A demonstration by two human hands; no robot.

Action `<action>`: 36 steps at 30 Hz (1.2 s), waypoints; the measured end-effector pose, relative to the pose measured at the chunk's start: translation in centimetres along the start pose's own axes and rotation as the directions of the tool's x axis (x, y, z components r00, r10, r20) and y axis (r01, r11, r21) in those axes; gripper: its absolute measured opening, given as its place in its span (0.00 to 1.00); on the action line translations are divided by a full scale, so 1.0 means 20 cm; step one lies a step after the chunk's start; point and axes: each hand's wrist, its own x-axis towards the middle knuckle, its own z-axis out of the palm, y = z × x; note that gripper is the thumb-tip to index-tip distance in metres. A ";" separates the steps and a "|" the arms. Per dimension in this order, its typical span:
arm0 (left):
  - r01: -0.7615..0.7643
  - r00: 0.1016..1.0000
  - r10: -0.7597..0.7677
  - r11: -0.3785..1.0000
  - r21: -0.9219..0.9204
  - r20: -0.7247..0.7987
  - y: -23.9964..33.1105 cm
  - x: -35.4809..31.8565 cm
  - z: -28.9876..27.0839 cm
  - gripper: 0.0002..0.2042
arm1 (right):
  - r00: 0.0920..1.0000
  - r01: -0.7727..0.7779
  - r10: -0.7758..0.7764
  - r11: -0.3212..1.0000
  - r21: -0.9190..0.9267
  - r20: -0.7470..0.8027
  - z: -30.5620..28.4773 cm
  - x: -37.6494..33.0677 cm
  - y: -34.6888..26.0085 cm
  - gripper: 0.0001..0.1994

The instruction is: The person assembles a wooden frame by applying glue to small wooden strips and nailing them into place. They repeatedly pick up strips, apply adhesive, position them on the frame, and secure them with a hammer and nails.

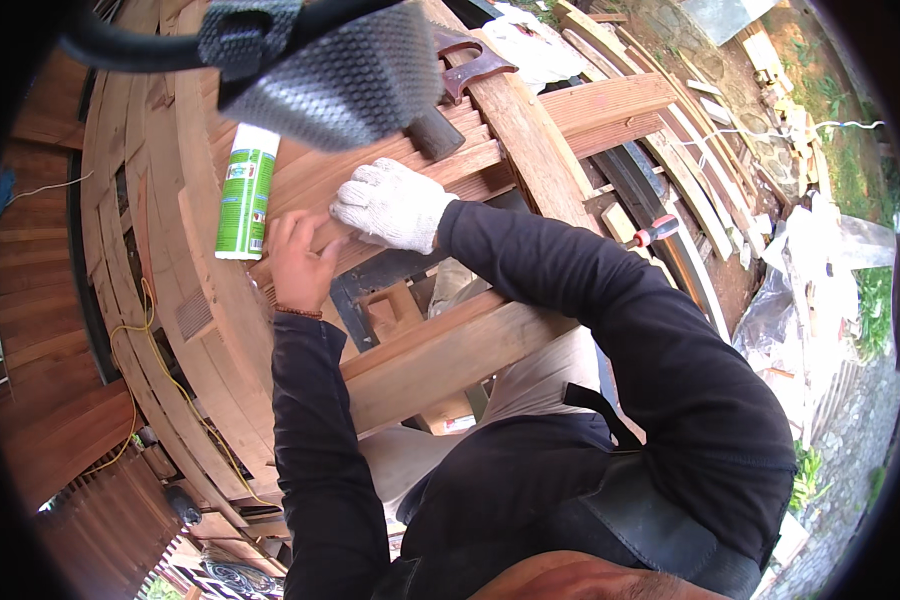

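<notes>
My left hand [302,262], bare with a beaded bracelet at the wrist, rests on a wooden plank [450,165]. Its fingers lie stretched out and the thumb stands apart. Close to its right, my right hand [392,205] wears a white knit glove and lies against the same wood. Its fingers are curled in, and whatever they may hold is hidden. A green and white cylindrical container [246,195] is just beyond my left hand. Past the glove, a dark brown block-like piece [436,135] sits on the planks, partly covered by a blurred grey textured object [340,80].
A handsaw with a brown handle [482,68] lies at the far side. A screwdriver [656,231] with a red and black handle is at the right. One thick beam [450,365] crosses before my body. A yellow cord [185,400] runs along the left boards.
</notes>
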 end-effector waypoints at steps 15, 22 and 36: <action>0.030 0.999 -0.032 0.998 -0.051 -0.037 0.03 -0.01 0.00 0.18 | 0.999 -0.034 0.037 0.996 0.088 -0.036 0.00 0.01 -0.01 0.10; 0.039 0.997 -0.042 0.997 -0.062 -0.059 0.04 -0.01 0.01 0.19 | 0.995 -0.055 0.063 0.994 0.099 -0.075 0.00 0.01 0.00 0.10; 0.040 0.997 -0.043 0.998 -0.043 -0.058 0.05 0.00 -0.01 0.19 | 0.989 -0.101 0.111 0.989 0.103 -0.095 -0.02 0.02 -0.05 0.15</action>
